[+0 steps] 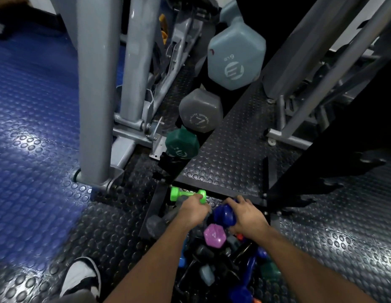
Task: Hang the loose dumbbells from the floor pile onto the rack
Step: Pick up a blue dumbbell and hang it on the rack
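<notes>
A pile of loose dumbbells (220,267) lies on the floor at the foot of the black rack (284,171). My left hand (193,209) grips a small bright green dumbbell (179,193) at the pile's far left. A dark blue dumbbell (224,214) sits under my right hand (248,216), whose fingers curl over it. Just below them lies a purple hexagonal dumbbell (214,235). On the rack hang a dark green dumbbell (182,144), a grey one (200,110) and a large pale blue 6 lb one (235,57).
Grey machine posts (96,84) stand to the left of the rack, another grey frame (303,101) to the right. The floor is black studded rubber (343,226) with blue studded rubber (30,127) at left. My black-and-white shoe (82,275) is at lower left.
</notes>
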Motion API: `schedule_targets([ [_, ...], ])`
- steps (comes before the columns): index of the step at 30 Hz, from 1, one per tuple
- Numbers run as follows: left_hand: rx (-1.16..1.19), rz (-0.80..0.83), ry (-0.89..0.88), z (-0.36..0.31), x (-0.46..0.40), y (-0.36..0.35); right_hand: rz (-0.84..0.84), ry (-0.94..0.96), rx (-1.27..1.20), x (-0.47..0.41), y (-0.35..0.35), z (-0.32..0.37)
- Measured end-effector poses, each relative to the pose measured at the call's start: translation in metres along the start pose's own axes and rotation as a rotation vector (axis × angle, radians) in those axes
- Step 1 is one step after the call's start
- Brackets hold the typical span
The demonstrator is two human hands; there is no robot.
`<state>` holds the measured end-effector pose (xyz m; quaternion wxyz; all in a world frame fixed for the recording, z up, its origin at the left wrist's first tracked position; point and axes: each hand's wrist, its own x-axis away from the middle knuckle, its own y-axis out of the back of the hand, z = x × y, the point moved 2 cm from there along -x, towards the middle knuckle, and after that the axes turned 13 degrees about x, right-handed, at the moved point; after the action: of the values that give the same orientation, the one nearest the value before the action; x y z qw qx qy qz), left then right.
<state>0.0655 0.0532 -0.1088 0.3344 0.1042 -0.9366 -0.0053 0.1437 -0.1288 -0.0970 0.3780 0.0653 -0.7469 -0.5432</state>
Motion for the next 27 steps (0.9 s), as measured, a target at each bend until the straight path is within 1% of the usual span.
schedule_targets([
  [3,0.015,-0.013,-0.005,0.002,-0.006,0.002,-0.088,0.055,-0.033,0.004,0.024,0.013],
  [6,0.068,-0.054,0.001,0.01,-0.01,0.011,-0.123,0.092,-0.074,0.011,0.052,0.024],
  [9,0.11,-0.129,-0.001,0.012,0.009,0.031,-0.205,0.109,-0.12,0.022,0.08,0.03],
  [12,0.293,-0.198,0.014,0.025,0.017,0.047,-0.266,0.109,-0.196,0.039,0.108,0.034],
  [14,0.465,-0.226,0.039,0.033,0.015,0.054,-0.287,0.115,-0.27,0.049,0.124,0.037],
  [17,0.727,-0.187,0.1,0.027,0.014,0.058,-0.315,0.125,-0.353,0.062,0.142,0.042],
  [20,0.871,-0.089,0.159,0.029,0.01,0.059,-0.311,0.142,-0.445,0.072,0.154,0.049],
  [25,0.855,0.088,0.244,0.033,0.031,0.076,-0.289,0.152,-0.586,0.073,0.164,0.066],
  [27,0.836,0.121,0.29,0.038,0.033,0.083,-0.291,0.113,-0.653,0.067,0.162,0.071],
])
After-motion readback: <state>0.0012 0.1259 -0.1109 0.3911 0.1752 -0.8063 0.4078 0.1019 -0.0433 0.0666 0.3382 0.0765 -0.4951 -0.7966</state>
